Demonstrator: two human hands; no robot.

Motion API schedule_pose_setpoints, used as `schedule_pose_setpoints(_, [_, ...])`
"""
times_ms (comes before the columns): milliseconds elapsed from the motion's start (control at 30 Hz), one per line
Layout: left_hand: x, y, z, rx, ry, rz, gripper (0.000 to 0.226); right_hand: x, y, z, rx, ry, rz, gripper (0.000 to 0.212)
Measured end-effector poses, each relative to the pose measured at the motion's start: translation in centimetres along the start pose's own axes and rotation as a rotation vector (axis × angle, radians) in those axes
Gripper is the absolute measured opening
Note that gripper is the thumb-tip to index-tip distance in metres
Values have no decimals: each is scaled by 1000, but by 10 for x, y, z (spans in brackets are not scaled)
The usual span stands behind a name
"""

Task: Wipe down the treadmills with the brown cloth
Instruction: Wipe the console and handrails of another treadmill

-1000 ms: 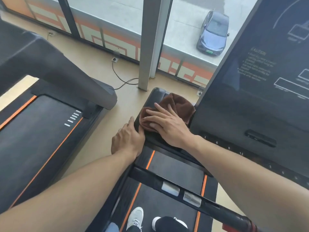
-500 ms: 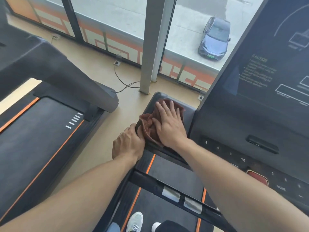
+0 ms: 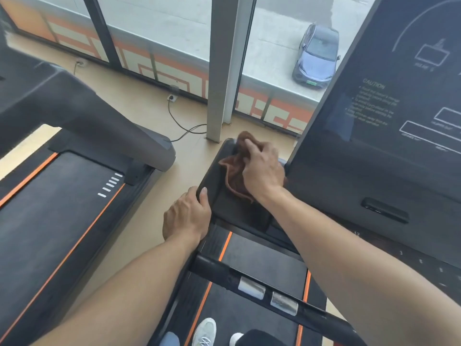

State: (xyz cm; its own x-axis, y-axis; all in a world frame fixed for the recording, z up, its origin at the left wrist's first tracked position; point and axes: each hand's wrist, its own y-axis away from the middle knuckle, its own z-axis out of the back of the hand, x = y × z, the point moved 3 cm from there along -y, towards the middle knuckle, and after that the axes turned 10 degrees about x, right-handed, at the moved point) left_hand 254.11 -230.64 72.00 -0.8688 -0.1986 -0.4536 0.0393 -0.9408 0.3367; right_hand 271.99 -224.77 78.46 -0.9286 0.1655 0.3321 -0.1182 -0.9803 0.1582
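The brown cloth lies bunched on the black motor cover at the far end of the nearer treadmill, just left of the console. It sits under the right hand, spilling out to the left and far side of it. The fingers bend down into the cloth, though whether they pinch it or only press on it I cannot tell. Near and left of the cloth, the left hand grips the cover's left edge, thumb on top and fingers curled over the side (no cloth in it). There is one cloth, two hands and two treadmills: the second treadmill stands to the left across a strip of tan floor. Two shoes stand on the near belt behind the black handlebar with its two silver sensor plates. Beyond the window a single blue car is parked, and a black cable trails from a floor socket
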Motion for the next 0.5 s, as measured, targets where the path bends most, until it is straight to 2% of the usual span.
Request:
schedule_pose_setpoints(67, [1, -1, -1, 2, 1, 5, 48, -10, 1, 20, 69, 42, -213, 50])
schedule_pose_setpoints(133, [1, -1, -2, -2, -1, 1, 47, -13, 11, 33, 317, 267, -322, 60])
schedule_pose_setpoints(200, [1, -1, -3, -9, -3, -5, 48, -4, 31, 36, 534, 524, -267, 67])
schedule_pose_setpoints(267, [1, -2, -3, -7, -2, -6, 49, 7, 41, 35, 608, 575, -187, 60])
schedule_pose_setpoints(333, [0, -1, -2, -3, 3, -8, 49, 20, 36, 39, 521, 469, -125, 44])
schedule_pose_setpoints(400, [-1, -1, -2, 7, -5, -5, 50, 31, 23, 53, 342, 280, -87, 37])
schedule_pose_setpoints(500, [0, 0, -1, 7, -5, -7, 50, 43, 2, 85, 36, -102, -30, 58])
